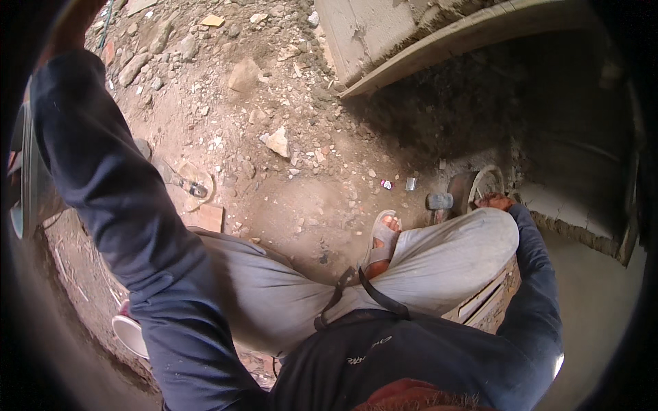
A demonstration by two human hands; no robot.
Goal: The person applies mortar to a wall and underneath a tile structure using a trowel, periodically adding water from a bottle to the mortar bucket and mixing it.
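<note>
Right hand (496, 201) is seen at the rim of a round container (474, 185) — grip cannot be told; left hand (68, 26), cut off — likewise.

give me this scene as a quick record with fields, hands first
left hand: at the upper left rim of the view, partly cut off; grip unclear
right hand: beside the right knee, at a round-rimmed container; grip unclear
beside container: grey block-shaped object
foot: one visible, in a sandal
ground: dirt with scattered stones, including a pale stone
upper right: wooden plank
lower left: white-rimmed vessel
</note>
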